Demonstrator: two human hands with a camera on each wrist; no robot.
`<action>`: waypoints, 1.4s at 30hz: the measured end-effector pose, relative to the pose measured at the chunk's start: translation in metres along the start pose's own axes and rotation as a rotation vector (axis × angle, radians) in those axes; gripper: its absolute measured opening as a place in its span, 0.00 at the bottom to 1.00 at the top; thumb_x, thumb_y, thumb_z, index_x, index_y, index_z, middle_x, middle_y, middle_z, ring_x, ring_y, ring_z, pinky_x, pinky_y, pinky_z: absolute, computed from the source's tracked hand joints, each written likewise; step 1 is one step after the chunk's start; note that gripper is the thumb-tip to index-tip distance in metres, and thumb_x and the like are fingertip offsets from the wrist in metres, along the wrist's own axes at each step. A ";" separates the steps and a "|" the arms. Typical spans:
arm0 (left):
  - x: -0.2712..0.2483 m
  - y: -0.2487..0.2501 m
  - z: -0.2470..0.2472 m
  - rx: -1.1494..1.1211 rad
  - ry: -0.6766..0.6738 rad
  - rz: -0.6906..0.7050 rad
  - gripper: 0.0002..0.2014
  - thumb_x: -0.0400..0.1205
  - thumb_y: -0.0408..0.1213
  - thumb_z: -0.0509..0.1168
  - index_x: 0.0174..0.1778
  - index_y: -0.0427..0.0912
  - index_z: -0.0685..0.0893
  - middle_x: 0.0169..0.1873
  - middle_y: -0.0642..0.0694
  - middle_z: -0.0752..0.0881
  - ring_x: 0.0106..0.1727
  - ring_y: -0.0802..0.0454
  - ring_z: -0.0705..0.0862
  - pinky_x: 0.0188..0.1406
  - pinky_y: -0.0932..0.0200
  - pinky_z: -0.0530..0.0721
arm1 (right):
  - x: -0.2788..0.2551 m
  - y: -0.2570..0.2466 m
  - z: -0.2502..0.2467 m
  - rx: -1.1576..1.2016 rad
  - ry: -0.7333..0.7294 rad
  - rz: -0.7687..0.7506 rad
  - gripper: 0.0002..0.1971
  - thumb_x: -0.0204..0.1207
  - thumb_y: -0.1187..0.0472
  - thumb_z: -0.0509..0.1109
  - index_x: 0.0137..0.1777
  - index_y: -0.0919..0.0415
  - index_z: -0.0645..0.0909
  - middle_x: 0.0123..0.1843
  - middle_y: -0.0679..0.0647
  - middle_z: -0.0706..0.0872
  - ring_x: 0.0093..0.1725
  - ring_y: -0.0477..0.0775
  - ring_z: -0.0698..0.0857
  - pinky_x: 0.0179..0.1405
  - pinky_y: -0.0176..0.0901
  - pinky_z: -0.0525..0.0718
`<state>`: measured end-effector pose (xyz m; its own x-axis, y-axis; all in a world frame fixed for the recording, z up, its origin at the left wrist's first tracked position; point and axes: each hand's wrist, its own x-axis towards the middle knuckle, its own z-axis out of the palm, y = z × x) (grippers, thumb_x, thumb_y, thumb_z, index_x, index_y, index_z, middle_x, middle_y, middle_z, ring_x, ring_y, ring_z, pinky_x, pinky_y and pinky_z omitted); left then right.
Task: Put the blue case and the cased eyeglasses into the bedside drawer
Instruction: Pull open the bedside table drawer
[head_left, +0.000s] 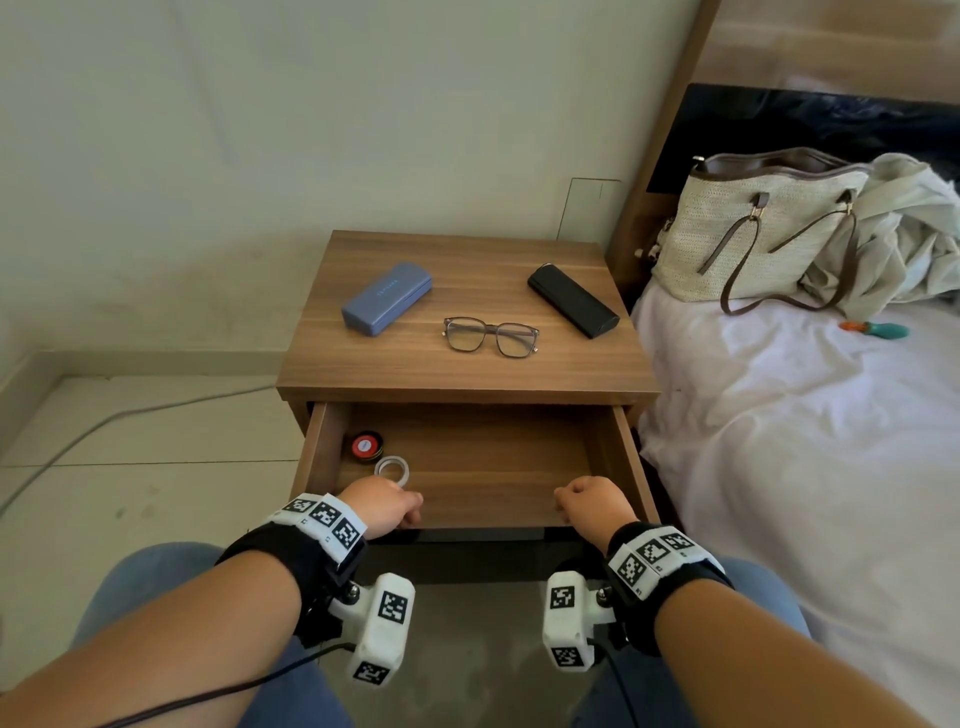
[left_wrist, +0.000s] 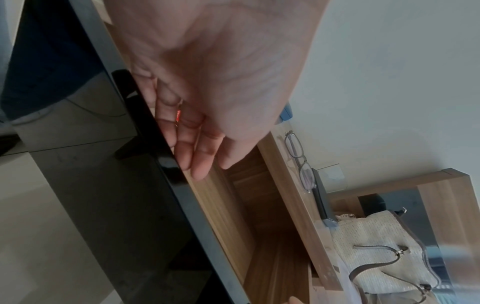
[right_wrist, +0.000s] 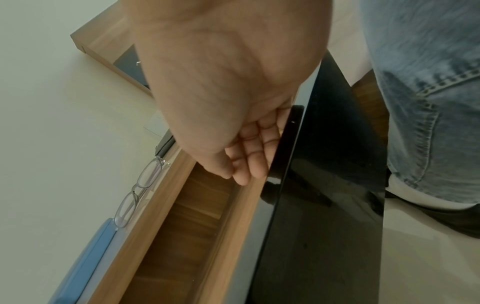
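The blue case (head_left: 387, 298) lies closed on the left of the wooden bedside table top (head_left: 467, 374). The eyeglasses (head_left: 491, 336) sit unfolded in the middle of the top, outside any case. A black case (head_left: 573, 300) lies closed at the right. Below, the drawer (head_left: 483, 467) stands pulled out. My left hand (head_left: 395, 509) grips the left part of its front edge, and my right hand (head_left: 584, 504) grips the right part. In the wrist views the fingers (left_wrist: 193, 152) (right_wrist: 250, 162) of each hand hook over the glossy black front panel (left_wrist: 155, 205) into the drawer.
A red-lidded tin (head_left: 367, 446) and a roll of tape (head_left: 391, 468) lie in the drawer's left rear corner. A bed (head_left: 805, 441) with a woven handbag (head_left: 753, 228) stands right of the table. A cable (head_left: 104, 421) runs across the floor at left. My knees are under the drawer front.
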<state>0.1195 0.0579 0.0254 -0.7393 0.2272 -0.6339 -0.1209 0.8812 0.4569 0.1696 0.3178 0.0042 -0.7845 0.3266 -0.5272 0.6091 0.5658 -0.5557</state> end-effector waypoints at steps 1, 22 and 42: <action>-0.001 -0.001 0.001 -0.013 0.005 -0.001 0.21 0.89 0.45 0.54 0.54 0.37 0.90 0.46 0.47 0.87 0.54 0.51 0.86 0.59 0.61 0.77 | -0.002 0.001 0.001 0.002 0.002 -0.001 0.11 0.80 0.58 0.62 0.43 0.60 0.84 0.41 0.56 0.86 0.43 0.54 0.84 0.48 0.45 0.81; -0.001 -0.010 0.008 -0.202 -0.003 -0.087 0.14 0.87 0.43 0.59 0.42 0.40 0.85 0.43 0.44 0.89 0.49 0.49 0.88 0.58 0.57 0.82 | -0.008 -0.001 0.002 0.013 -0.003 0.078 0.11 0.75 0.57 0.65 0.30 0.52 0.74 0.45 0.57 0.85 0.46 0.55 0.82 0.60 0.53 0.86; 0.014 0.021 -0.079 -0.287 0.223 -0.038 0.14 0.82 0.51 0.64 0.54 0.45 0.84 0.51 0.47 0.89 0.54 0.48 0.88 0.59 0.51 0.83 | -0.008 -0.083 -0.037 0.297 -0.085 0.033 0.07 0.81 0.61 0.63 0.45 0.61 0.81 0.36 0.53 0.81 0.32 0.47 0.79 0.27 0.33 0.74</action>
<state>0.0543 0.0473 0.0755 -0.8531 0.0728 -0.5166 -0.3085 0.7281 0.6122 0.1211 0.2958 0.0783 -0.7590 0.2697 -0.5926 0.6510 0.3059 -0.6947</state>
